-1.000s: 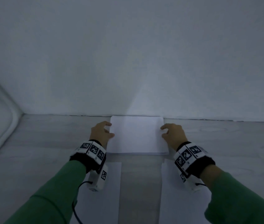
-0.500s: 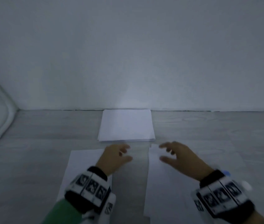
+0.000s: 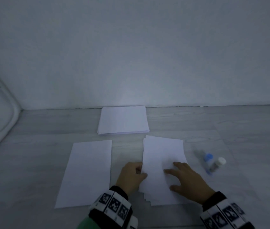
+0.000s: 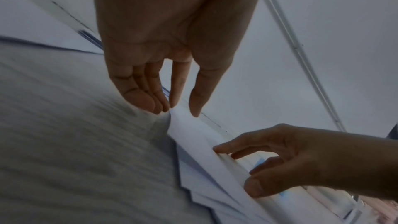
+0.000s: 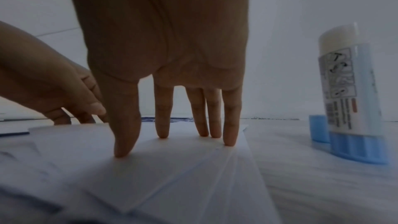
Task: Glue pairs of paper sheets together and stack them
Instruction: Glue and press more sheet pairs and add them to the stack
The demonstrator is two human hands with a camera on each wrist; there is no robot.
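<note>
A fanned pile of white sheets (image 3: 163, 156) lies front right on the grey table (image 3: 230, 129). My right hand (image 3: 177, 176) presses on the pile with straight, spread fingers (image 5: 163, 125). At the pile's left edge my left hand (image 3: 141, 171) pinches the top sheet (image 4: 193, 135) between thumb and fingertips, and that edge is slightly raised. A single white sheet (image 3: 86, 172) lies front left. The neat stack of sheets (image 3: 122, 120) sits at the back against the wall. An uncapped glue stick (image 3: 216, 165) stands right of the pile, its blue cap (image 3: 207, 157) beside it.
A pale wall (image 3: 131, 55) rises straight behind the stack. A white rounded frame (image 3: 7, 123) borders the table on the left. In the right wrist view the glue stick (image 5: 344, 91) stands close to my little finger.
Both hands have pulled back from the far stack to the right-hand pile. The left hand has taken the top sheet's edge and the right hand has pressed down. The view tilted down.
</note>
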